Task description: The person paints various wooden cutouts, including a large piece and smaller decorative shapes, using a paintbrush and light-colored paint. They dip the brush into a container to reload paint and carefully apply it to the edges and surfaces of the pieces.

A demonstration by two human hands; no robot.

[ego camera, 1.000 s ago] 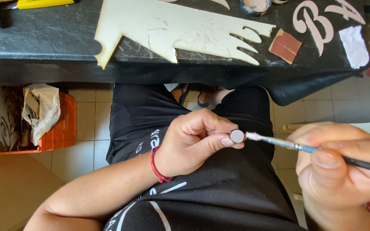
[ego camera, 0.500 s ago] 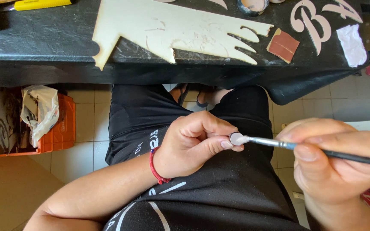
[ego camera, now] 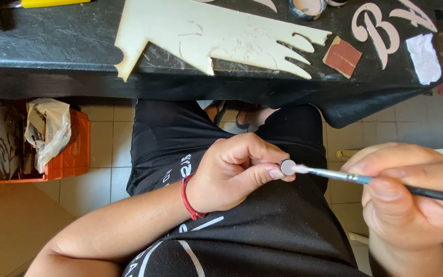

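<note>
The left hand comes in from the lower left over the lap, forearm slanting up, wrist bent a little, with a red string bracelet around the wrist. Its fingers are curled in together, and the thumb and forefinger are pinched on a small round disc held at their tips, flat face turned up toward the camera. The disc is pale grey, plain and smooth, with a slightly lighter rim; it sits just past the thumb tip, over the black shorts.

The right hand enters from the right edge, close to the camera and somewhat blurred. Its thumb and fingers are closed around a thin paintbrush, gripped where the blue-silver metal collar meets the black handle, which runs off to the right. The brush points left from those fingers, and its white bristle tip touches the right edge of the disc.

Beyond the fingertips of both hands, at the top, lies a dark table carrying a cream wooden cutout with finger-like prongs, a brown sandpaper square and a curly cream letter shape.
</note>
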